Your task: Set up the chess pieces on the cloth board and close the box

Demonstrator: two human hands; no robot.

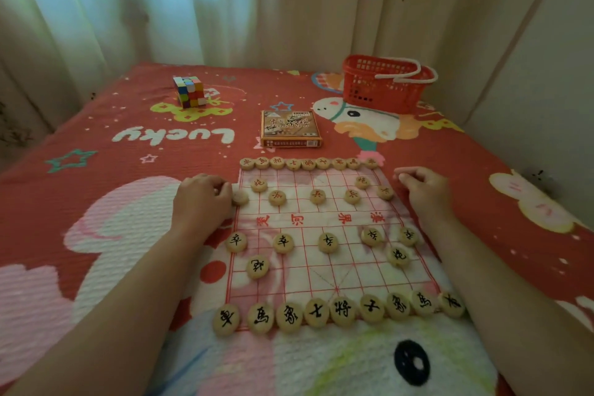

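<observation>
Cloth board (321,276) lies flat on the red bedsheet (96,125), black row (337,310) along the near edge, red row (308,163) along the far edge; cannons and soldiers stand between. One slot is being filled: the far-left soldier piece (240,198) sits at the board's left border, likely the last to be seated. Left hand (201,199) reaches in from the side, knuckles up, fingers curled and touching that piece; pinching or only nudging, cannot tell. Right hand (424,187) rests off the right border, loosely curled, nothing seen in it, forearm lying along the board's side. Chess box (291,129) lies beyond the red row, apparently closed already. Puzzle cube (189,92) and red basket (382,84) stand farther back.
</observation>
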